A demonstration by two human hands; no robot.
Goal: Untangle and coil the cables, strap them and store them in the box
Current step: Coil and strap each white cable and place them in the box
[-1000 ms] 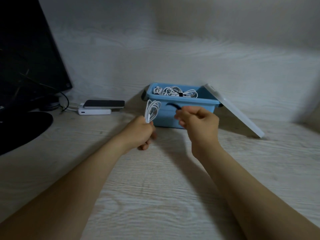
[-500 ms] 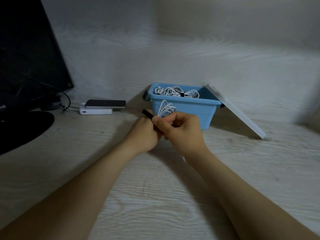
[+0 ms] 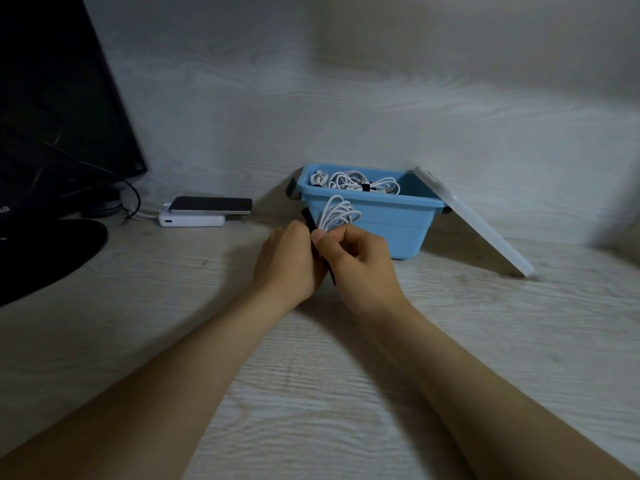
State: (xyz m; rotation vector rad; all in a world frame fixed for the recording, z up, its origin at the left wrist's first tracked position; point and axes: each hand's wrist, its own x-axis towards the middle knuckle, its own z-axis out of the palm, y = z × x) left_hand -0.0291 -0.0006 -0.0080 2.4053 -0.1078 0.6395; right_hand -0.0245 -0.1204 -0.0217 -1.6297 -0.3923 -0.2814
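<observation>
I sit at a home desk: pale wood-grain desktop (image 3: 311, 393), black monitor (image 3: 52, 116) at my left, phone (image 3: 211, 205) on a power bank (image 3: 192, 221).

The light is dim, cool and grey. It comes from above and right of the blue box (image 3: 381, 223): the box throws a soft shadow leftward, and the left hand (image 3: 287, 258) and right hand (image 3: 360, 268), in front of it, darken the desk (image 3: 311, 393) beneath them. The white coiled cable (image 3: 337, 214) between them reads crisp; the black strap (image 3: 307, 218) nearly sinks into shade. The wall (image 3: 450, 98) above and right of the box glows faintly warm. Far left of the box the monitor (image 3: 52, 98) is almost black, soft-edged. Wood grain bows toward the frame edges.
</observation>
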